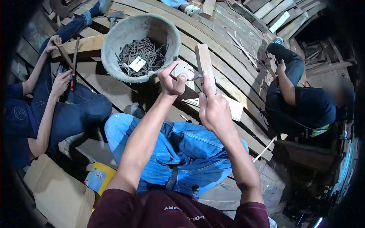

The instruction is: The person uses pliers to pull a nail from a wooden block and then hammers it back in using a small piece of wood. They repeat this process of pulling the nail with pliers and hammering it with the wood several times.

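My left hand (173, 80) is closed on a pale flat plate with small holes (183, 70), its fingers curled round the edge. A light wooden block (204, 62) stands upright in my right hand (214, 105), the fingers wrapped about its lower end. Between the two, a small metal bit (199, 76) sits close to the block's side; which hand supports it I cannot tell. Just beyond my left hand is a grey bucket (108, 60) of dark metal pins (137, 51), with a small white piece (137, 64) lying on the pins.
Wooden planks (239, 76) with gaps make up the floor. On the left a person (57, 83) holds a red-handled tool (73, 81); another person (304, 91) sits on the right. Thin pale boards (235, 108) lie beside my right hand. Cardboard (57, 186) is at lower left.
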`<state>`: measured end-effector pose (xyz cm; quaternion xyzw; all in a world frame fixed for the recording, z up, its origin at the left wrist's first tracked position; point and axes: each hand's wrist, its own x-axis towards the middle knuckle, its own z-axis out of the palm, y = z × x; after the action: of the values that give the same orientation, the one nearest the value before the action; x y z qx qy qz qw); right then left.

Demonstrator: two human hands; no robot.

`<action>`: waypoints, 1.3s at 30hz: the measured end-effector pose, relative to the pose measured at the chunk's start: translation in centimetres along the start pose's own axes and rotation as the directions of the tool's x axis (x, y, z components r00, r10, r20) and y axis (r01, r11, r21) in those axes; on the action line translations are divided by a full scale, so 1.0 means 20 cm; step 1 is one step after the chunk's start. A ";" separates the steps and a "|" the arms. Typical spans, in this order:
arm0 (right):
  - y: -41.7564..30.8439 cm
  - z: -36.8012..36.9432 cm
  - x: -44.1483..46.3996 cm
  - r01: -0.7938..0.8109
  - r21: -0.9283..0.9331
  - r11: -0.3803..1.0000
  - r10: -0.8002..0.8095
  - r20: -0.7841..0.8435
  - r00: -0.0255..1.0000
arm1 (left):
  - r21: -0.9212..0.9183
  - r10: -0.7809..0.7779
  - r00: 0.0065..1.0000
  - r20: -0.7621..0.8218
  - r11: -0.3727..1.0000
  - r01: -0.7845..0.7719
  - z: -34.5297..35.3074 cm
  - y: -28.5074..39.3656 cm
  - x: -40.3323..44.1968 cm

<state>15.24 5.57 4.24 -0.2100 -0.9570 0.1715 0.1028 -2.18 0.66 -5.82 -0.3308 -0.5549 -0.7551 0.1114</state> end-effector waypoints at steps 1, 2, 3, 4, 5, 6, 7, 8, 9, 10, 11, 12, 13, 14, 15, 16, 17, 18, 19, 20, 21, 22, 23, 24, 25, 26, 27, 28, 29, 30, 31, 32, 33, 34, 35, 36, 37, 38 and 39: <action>-0.01 0.01 -0.01 -0.010 0.000 1.000 0.010 -0.012 1.000 | 0.007 0.065 0.997 -0.038 0.998 -0.065 0.01 -0.01 0.00; -0.02 0.03 -0.02 -0.013 -0.006 1.000 0.012 -0.023 1.000 | -0.005 0.010 0.997 0.072 1.000 -0.010 -0.02 -0.01 -0.01; -0.01 0.04 -0.09 0.010 0.005 1.000 -0.010 -0.031 0.999 | -0.002 0.006 0.998 0.055 1.000 -0.006 -0.02 -0.01 -0.02; 0.00 0.04 -0.18 0.004 -0.008 1.000 -0.005 -0.017 1.000 | 0.000 -0.001 0.999 0.040 1.000 0.001 -0.01 -0.02 -0.03; 0.00 0.04 -0.26 0.000 -0.022 1.000 0.000 0.003 1.000 | -0.003 0.005 1.000 0.002 1.000 -0.005 0.00 0.00 -0.01; 0.01 0.04 -0.28 0.005 -0.034 0.999 -0.005 0.002 1.000 | 0.014 0.000 1.000 -0.003 1.000 0.000 -0.01 -0.01 -0.01; 0.02 0.03 -0.30 0.010 -0.047 0.999 -0.010 0.001 1.000 | 0.025 -0.006 1.000 -0.001 1.000 0.006 -0.01 -0.01 -0.01; 0.03 0.03 -0.27 0.000 -0.032 0.999 0.001 0.008 1.000 | 0.031 -0.014 1.000 0.014 0.999 0.013 0.00 -0.02 -0.02; 0.03 0.02 -0.19 -0.015 -0.018 1.000 0.015 0.017 1.000 | 0.005 0.084 0.993 -0.088 0.996 -0.083 0.04 -0.05 -0.02; 0.02 0.00 -0.11 -0.022 -0.005 1.000 0.022 0.024 0.999 | 0.015 -0.054 0.998 0.016 0.998 0.053 0.01 -0.01 -0.02; -0.01 -0.02 -0.05 -0.063 -0.036 0.997 0.064 0.048 0.997 | 0.012 -0.057 0.998 0.028 0.998 0.056 0.01 -0.01 -0.02; -0.01 -0.01 -0.07 -0.049 -0.013 0.999 0.049 0.017 0.999 | 0.015 -0.058 0.998 0.038 0.998 0.058 0.00 -0.01 -0.01; -0.01 0.01 -0.10 -0.022 0.006 1.000 0.022 -0.019 1.000 | 0.017 -0.026 0.999 0.025 1.000 0.026 0.01 -0.01 0.00; 0.00 0.03 -0.13 0.007 0.023 1.000 -0.006 -0.050 0.999 | 0.019 0.005 1.000 0.008 1.000 -0.005 0.01 -0.01 0.00; 0.01 0.04 -0.21 0.051 0.008 0.999 -0.050 -0.067 0.996 | 0.023 -0.005 0.999 0.042 1.000 0.004 0.00 -0.03 0.01; 0.02 0.05 -0.22 0.106 0.012 0.994 -0.104 -0.098 0.990 | 0.021 0.009 1.000 0.028 1.000 -0.010 -0.01 -0.03 0.02; 0.04 0.06 -0.24 0.152 0.013 0.988 -0.149 -0.126 0.981 | 0.016 0.017 1.000 0.019 1.000 -0.017 -0.01 -0.03 0.01; 0.05 0.07 -0.27 0.185 0.015 0.983 -0.180 -0.156 0.971 | 0.005 0.019 1.000 0.021 1.000 -0.020 0.00 -0.02 -0.01; 0.01 0.02 -0.23 0.011 0.016 1.000 -0.011 -0.011 1.000 | 0.017 -0.083 0.995 0.049 0.996 0.082 0.00 -0.02 -0.01; 0.02 0.01 -0.16 0.028 0.050 0.998 -0.027 -0.035 0.999 | -0.004 -0.073 0.996 0.051 0.997 0.073 0.00 0.00 -0.01; 0.02 0.00 -0.08 0.008 0.052 0.999 -0.008 -0.008 1.000 | 0.001 -0.090 0.993 0.073 0.996 0.090 -0.01 -0.01 -0.01; 0.01 -0.01 -0.03 -0.008 0.057 0.998 0.007 0.018 1.000 | 0.011 -0.104 0.990 0.095 0.995 0.103 -0.01 -0.02 0.00; 0.01 0.00 -0.04 0.001 0.039 0.999 -0.001 -0.003 1.000 | 0.005 -0.080 0.993 0.092 0.997 0.080 -0.01 -0.02 0.00; 0.02 0.01 -0.08 0.012 0.016 1.000 -0.011 -0.022 1.000 | -0.004 -0.057 0.995 0.084 0.998 0.057 -0.01 -0.02 0.00; 0.01 0.01 -0.13 0.021 -0.008 1.000 -0.021 -0.039 0.999 | -0.013 -0.036 0.996 0.076 0.999 0.037 0.00 -0.03 0.00; -0.01 -0.02 -0.20 -0.057 0.048 0.997 0.054 0.064 0.996 | 0.012 -0.035 0.995 0.089 0.999 0.034 0.00 -0.05 0.01; 0.00 0.01 -0.24 0.016 0.036 0.999 -0.015 -0.020 1.000 | 0.040 0.004 0.997 0.082 0.999 -0.007 -0.01 -0.05 0.01; 0.01 0.04 -0.26 0.081 0.020 0.996 -0.079 -0.102 0.992 | 0.067 0.039 0.996 0.081 0.997 -0.044 -0.01 -0.05 0.00; 0.03 0.05 -0.27 0.021 -0.003 1.000 -0.021 -0.024 0.999 | 0.046 -0.002 0.997 0.081 0.999 -0.002 -0.01 -0.05 0.00; 0.01 0.01 -0.22 -0.044 -0.033 0.998 0.045 0.046 0.998 | 0.019 -0.039 0.995 0.088 0.999 0.037 0.00 -0.06 0.01; 0.02 0.01 -0.15 -0.001 -0.003 1.000 0.001 -0.025 1.000 | 0.049 0.013 0.995 0.097 0.999 -0.017 0.00 -0.03 0.01; 0.01 0.00 -0.06 -0.027 0.019 0.999 0.027 0.018 0.999 | 0.049 -0.008 0.996 0.089 0.999 0.003 0.00 -0.02 -0.01; 0.01 0.01 0.00 -0.024 0.022 0.999 0.024 0.004 1.000 | 0.052 -0.019 0.997 0.079 0.999 0.015 -0.01 -0.03 0.00; 0.01 0.01 0.03 -0.015 0.023 1.000 0.015 -0.005 1.000 | 0.058 -0.032 0.998 0.061 0.998 0.028 -0.01 -0.03 0.00; 0.00 0.02 0.00 -0.017 0.021 1.000 0.017 -0.011 1.000 | 0.065 0.025 0.996 0.087 0.997 -0.031 -0.01 -0.04 0.00; -0.02 0.03 -0.08 -0.019 0.013 1.000 0.020 -0.019 1.000 | 0.021 0.004 0.996 0.084 1.000 -0.006 -0.01 -0.03 -0.01; -0.01 0.03 -0.15 -0.021 0.003 1.000 0.021 -0.025 0.999 | 0.012 0.006 0.998 0.070 1.000 -0.007 0.00 -0.03 0.00; -0.01 0.04 -0.21 -0.017 -0.002 1.000 0.017 -0.024 1.000 | 0.007 0.001 0.998 0.059 1.000 -0.002 0.00 -0.03 0.00; 0.00 0.05 -0.27 -0.013 -0.007 1.000 0.013 -0.023 1.000 | 0.009 -0.012 0.998 0.056 1.000 0.012 -0.01 -0.05 -0.01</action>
<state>19.76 2.90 2.76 -0.2185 -0.9551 0.1663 0.1116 -2.72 0.88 -6.75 -0.3480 -0.5629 -0.7440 0.0928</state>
